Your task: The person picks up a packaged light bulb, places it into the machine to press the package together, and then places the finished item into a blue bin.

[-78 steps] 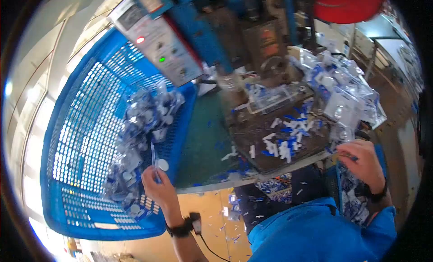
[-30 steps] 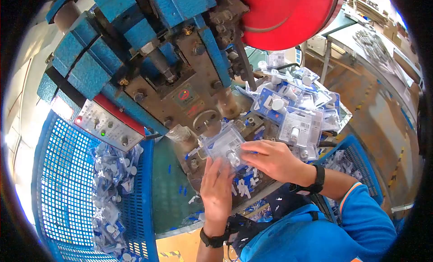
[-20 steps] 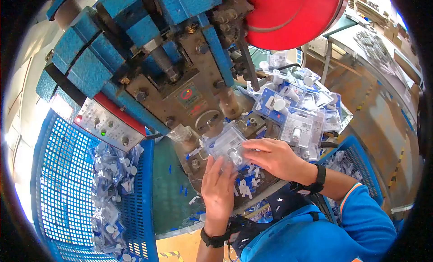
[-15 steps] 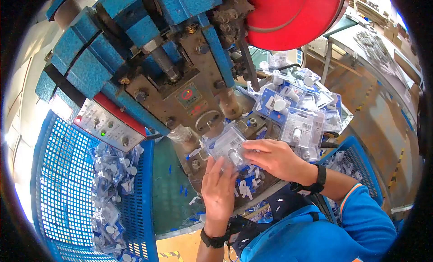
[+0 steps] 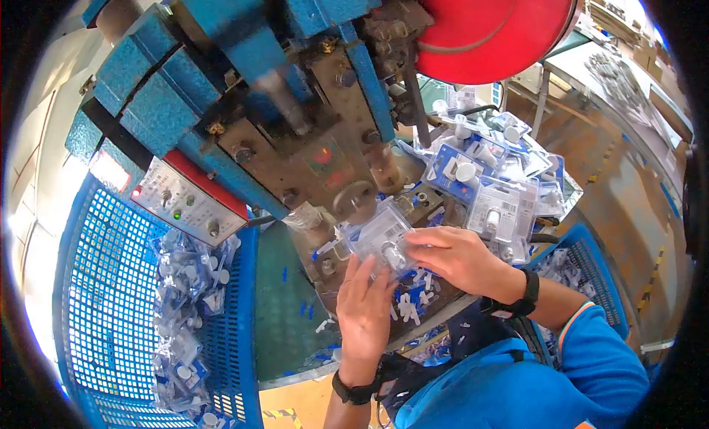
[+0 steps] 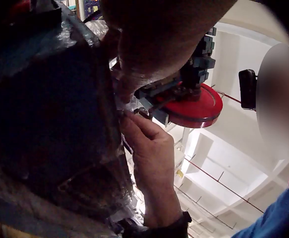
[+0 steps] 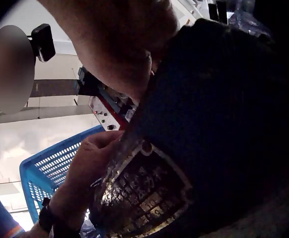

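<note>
A clear plastic blister pack (image 5: 382, 233) with a round-ended clear bulge lies on the tooling below the blue press (image 5: 325, 144). My left hand (image 5: 364, 307) rests its extended fingertips on the pack's near left edge. From the right, my right hand (image 5: 461, 259) touches the opposite edge with straight fingers. In the left wrist view the right hand (image 6: 152, 153) reaches to the plastic; the right wrist view has the left hand (image 7: 90, 156) partly behind dark metal. The press slide and its round knob (image 5: 354, 200) look blurred. Both palms are hidden from above.
A blue basket (image 5: 88, 281) of packs stands left, beneath a control box (image 5: 193, 201) with lit lamps. Several packs (image 5: 491, 215) are heaped right of the press. White and blue scraps (image 5: 413, 300) litter its base. Another blue basket (image 5: 598, 274) stands right; a red wheel (image 5: 495, 30) is above.
My left hand has come from the left basket, where it held a pack, and my right hand from the far right. Both now touch the pack at the press. The slide has just become blurred.
</note>
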Tool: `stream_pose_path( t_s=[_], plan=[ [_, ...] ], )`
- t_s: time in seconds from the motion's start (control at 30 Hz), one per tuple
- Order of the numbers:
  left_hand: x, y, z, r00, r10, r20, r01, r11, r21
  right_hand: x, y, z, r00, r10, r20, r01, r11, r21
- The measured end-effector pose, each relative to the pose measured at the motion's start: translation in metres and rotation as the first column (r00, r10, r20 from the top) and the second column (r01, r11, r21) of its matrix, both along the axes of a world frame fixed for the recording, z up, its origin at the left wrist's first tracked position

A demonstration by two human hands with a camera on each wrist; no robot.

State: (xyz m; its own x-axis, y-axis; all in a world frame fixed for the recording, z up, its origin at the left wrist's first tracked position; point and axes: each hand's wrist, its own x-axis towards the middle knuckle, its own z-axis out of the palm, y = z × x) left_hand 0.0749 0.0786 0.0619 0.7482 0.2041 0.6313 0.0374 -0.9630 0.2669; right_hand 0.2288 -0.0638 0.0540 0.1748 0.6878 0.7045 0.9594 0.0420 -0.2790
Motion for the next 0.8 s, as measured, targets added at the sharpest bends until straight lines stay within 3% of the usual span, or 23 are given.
stream_pose_path(
  t_s=[0.13, 0.23, 0.47, 0.57, 0.6, 0.7, 0.8],
  plan=[
    [-0.001, -0.001, 0.008, 0.999, 0.010, -0.045, -0.009, 1.000, 0.027, -0.001, 0.002, 0.006, 0.999, -0.002, 0.046, 0.002, 1.000, 0.002],
    [0.001, -0.001, 0.016, 0.997, 0.006, 0.073, -0.010, 0.999, 0.046, -0.001, 0.004, 0.020, 0.997, -0.013, 0.076, 0.007, 0.997, 0.075],
    [0.001, -0.002, 0.019, 0.997, -0.002, 0.076, -0.006, 0.994, 0.105, 0.001, 0.002, 0.024, 0.988, 0.004, 0.152, -0.003, 1.000, -0.009],
    [0.005, 0.004, -0.005, 1.000, 0.002, 0.022, -0.004, 0.991, 0.135, -0.001, 0.005, 0.009, 0.992, -0.018, 0.124, 0.031, 0.994, -0.105],
    [0.006, 0.010, -0.029, 0.994, -0.012, 0.110, -0.009, 0.982, 0.187, -0.002, 0.008, -0.006, 0.993, -0.041, 0.110, 0.053, 0.993, -0.106],
    [0.004, -0.003, -0.018, 0.991, 0.062, 0.121, -0.088, 0.969, 0.229, -0.006, 0.009, -0.013, 0.998, -0.041, 0.057, 0.040, 0.999, 0.011],
    [-0.012, -0.022, -0.008, 0.985, 0.106, 0.132, -0.138, 0.957, 0.255, -0.013, -0.002, -0.009, 0.993, 0.007, 0.116, -0.019, 0.995, 0.099]
  ],
)
